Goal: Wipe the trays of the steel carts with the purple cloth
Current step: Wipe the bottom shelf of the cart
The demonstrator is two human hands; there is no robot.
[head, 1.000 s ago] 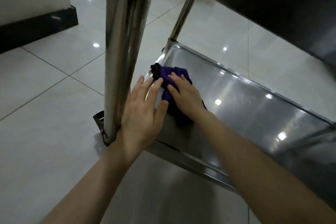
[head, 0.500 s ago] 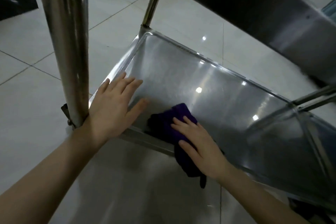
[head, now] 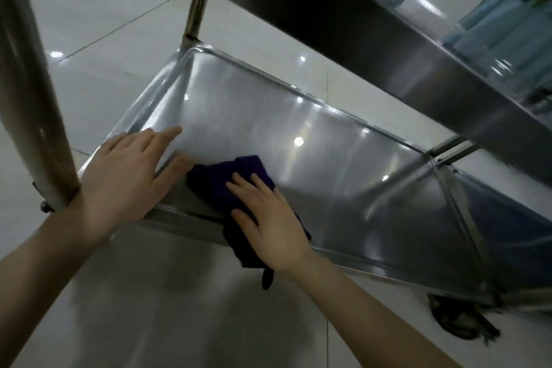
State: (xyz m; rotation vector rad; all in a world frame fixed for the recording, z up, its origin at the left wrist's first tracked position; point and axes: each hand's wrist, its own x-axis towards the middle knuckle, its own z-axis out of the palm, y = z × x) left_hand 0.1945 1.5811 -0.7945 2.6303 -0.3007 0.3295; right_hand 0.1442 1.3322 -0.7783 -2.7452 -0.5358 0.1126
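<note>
Your right hand covers the middle of the purple cloth. You see only its crumpled front and a tail hanging past the near rim of the lower tray. Your left hand hides that tray's near-left corner. The steel post beside it runs out at the top edge, and the upper tray is cut off at the top and right. The blue shapes above it are too blurred to name, as is the dark bundle on the floor.
</note>
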